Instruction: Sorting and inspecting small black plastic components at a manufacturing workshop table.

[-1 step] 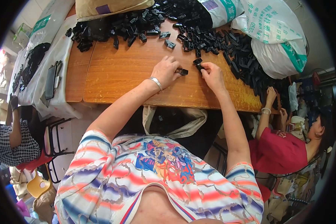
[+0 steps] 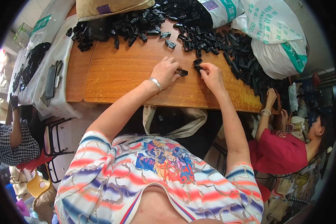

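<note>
Across the wooden table [image 2: 119,76], black pieces [image 2: 198,44] lay heaped. The left hand [image 2: 165,72] pinched one black part [image 2: 183,72], its long axis roughly sideways; just apart to its right, the right hand [image 2: 212,75] gripped another part [image 2: 198,62], running near to far.

Hands [image 2: 165,71] each hold black piece [image 2: 183,72], seemingly plastic.

Bare bench [image 2: 117,76] can be crossed left of the left hand [image 2: 165,71] and between the forearms [image 2: 128,100]; far side is blocked by heaped black parts [image 2: 140,28], right by black strips [image 2: 244,65] and a white sack [image 2: 274,58].
</note>
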A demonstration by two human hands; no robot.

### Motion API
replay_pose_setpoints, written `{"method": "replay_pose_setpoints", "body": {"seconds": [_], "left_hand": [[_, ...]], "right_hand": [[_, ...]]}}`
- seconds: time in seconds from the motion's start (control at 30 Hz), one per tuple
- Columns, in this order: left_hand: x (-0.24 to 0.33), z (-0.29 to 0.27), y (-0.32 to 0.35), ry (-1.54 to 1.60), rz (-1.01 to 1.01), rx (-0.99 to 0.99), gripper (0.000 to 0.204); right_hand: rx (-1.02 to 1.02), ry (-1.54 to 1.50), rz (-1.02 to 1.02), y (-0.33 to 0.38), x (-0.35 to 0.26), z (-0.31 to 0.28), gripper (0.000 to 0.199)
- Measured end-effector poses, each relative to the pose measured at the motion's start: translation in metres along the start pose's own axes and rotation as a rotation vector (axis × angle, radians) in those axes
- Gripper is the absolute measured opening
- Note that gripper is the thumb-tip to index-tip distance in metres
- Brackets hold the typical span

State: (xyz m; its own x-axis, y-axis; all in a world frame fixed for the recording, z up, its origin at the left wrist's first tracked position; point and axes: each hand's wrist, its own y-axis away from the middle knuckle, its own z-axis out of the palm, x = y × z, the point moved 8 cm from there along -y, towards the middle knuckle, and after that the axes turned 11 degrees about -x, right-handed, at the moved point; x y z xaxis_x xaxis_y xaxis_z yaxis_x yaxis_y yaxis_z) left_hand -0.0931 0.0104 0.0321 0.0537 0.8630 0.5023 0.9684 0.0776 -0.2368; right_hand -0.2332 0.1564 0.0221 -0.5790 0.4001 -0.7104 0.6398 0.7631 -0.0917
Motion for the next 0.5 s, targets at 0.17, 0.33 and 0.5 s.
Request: {"method": "replay_pose_setpoints", "body": {"seconds": [0.17, 0.33, 0.5], "left_hand": [[0.006, -0.006, 0.012, -0.003, 0.004, 0.001, 0.026], [0.003, -0.007, 0.019, -0.006, -0.006, 0.011, 0.027], [-0.005, -0.009, 0.022, 0.039, -0.05, 0.016, 0.027]], "right_hand": [[-0.021, 0.157, -0.106, 0.004, -0.029, 0.004, 0.015], [0.008, 0.3, -0.231, 0.01, -0.049, 0.007, 0.014], [-0.045, 0.359, -0.184, 0.012, -0.055, 0.014, 0.018]]}}
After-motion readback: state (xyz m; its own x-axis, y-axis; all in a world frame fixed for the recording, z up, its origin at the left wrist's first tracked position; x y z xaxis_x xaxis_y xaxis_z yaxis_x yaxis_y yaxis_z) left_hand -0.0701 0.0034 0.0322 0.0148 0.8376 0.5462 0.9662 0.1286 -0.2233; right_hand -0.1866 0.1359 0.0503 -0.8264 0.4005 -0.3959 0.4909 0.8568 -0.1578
